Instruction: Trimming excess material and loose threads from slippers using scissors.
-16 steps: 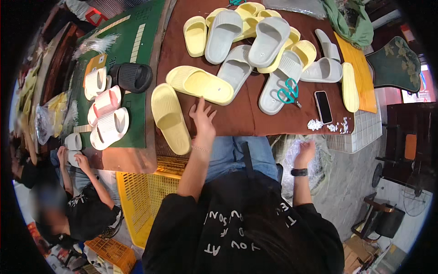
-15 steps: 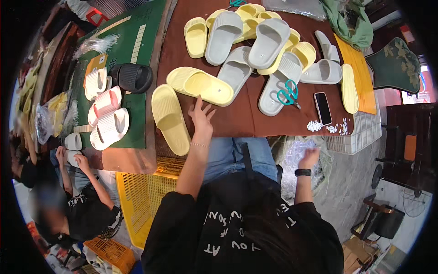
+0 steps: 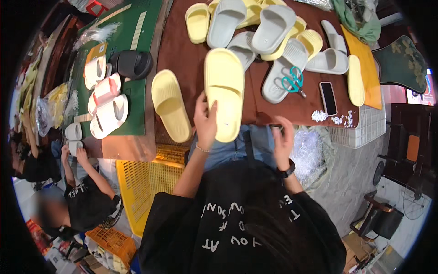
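My left hand grips a yellow slide sandal by its side edge, holding it up with its strap end pointing away from me. Beside it on the left, another yellow slide lies on the brown table cover. My right hand is at the table's front edge, fingers apart and loosely bent, with nothing in it. Beyond the held slide is a heap of grey slides and yellow slides, partly covering one another. Teal-handled scissors rest on one grey slide.
A phone and small white bits lie at the table's right front. On the green mat, white slides and a black slide sit. A yellow crate stands below; a co-worker's hands hold a grey slide.
My left hand has taken hold of the yellow slide and lifted it off the table toward me, turning it upright. My right hand has moved left and forward to the table edge.
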The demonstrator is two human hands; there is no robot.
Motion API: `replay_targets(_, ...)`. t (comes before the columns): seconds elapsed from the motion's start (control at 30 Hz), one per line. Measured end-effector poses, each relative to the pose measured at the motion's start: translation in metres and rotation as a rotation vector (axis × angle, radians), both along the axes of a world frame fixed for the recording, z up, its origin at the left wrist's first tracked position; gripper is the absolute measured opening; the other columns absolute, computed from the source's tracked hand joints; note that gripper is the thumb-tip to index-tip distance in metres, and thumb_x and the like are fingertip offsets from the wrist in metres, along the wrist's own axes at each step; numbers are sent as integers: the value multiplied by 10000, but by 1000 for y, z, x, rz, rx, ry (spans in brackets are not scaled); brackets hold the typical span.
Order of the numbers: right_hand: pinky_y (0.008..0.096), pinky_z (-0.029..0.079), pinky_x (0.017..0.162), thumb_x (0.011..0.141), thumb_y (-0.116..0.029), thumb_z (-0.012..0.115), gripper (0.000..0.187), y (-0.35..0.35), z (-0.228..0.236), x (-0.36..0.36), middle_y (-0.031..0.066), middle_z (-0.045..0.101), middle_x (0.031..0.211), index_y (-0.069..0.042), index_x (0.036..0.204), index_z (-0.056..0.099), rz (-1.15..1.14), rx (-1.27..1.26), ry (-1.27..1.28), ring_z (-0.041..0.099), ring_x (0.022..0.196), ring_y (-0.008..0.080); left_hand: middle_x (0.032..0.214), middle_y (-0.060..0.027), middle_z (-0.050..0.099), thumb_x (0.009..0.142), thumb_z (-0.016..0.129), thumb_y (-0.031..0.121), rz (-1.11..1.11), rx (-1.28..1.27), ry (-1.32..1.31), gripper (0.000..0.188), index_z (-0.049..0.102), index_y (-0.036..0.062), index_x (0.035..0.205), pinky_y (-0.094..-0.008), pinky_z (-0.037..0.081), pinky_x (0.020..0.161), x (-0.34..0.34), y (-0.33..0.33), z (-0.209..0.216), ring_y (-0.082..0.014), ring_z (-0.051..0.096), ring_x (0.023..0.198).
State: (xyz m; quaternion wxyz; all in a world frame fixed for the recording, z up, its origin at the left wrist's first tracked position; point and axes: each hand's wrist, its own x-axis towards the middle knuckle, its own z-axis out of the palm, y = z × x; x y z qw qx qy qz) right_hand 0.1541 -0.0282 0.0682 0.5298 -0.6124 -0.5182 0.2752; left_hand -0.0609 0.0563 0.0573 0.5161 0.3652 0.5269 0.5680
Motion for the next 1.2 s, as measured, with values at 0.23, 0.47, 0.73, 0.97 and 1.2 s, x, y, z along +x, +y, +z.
replay_targets(0.23,410,332,992,713,-105,730,271,8,5,-55,54,564,1152,-108,976,665,625,-26,-368,458,1186,286,753,-43,585,866,634,112,-118,-169,293,460,500,47,1302,-245,445,609,-6,-59,-29,-72,525,677)
replay_targets(0.47,419,321,963,683,-140,763,263,0,-16,-56,33,564,1129,-148,923,658,662,-1,-394,462,1188,257,722,-45,601,851,650,144,-114,-183,343,466,528,74,1295,-264,448,580,-9,-65,-34,-90,525,611)
replay_targets(0.73,419,268,946,698,-223,766,221,5,-22,-65,29,539,1073,-150,852,624,663,-29,-436,444,1168,237,725,-84,624,842,661,176,-119,-193,419,473,537,66,1284,-283,462,591,-8,-66,-35,-124,559,608)
replay_targets(0.97,422,267,982,707,-172,767,205,-19,-13,-52,55,511,1113,-123,827,607,750,-77,-356,424,1175,275,763,-96,644,853,647,140,-86,-166,378,439,541,48,1270,-278,468,599,-1,-64,-39,-109,566,634)
replay_targets(1.2,311,339,976,972,-211,465,254,19,-46,105,79,538,1132,4,1040,581,-220,-23,512,480,1092,165,817,-17,618,882,624,73,-68,-170,212,443,503,30,1306,-212,456,623,-13,-63,-49,-50,547,704)
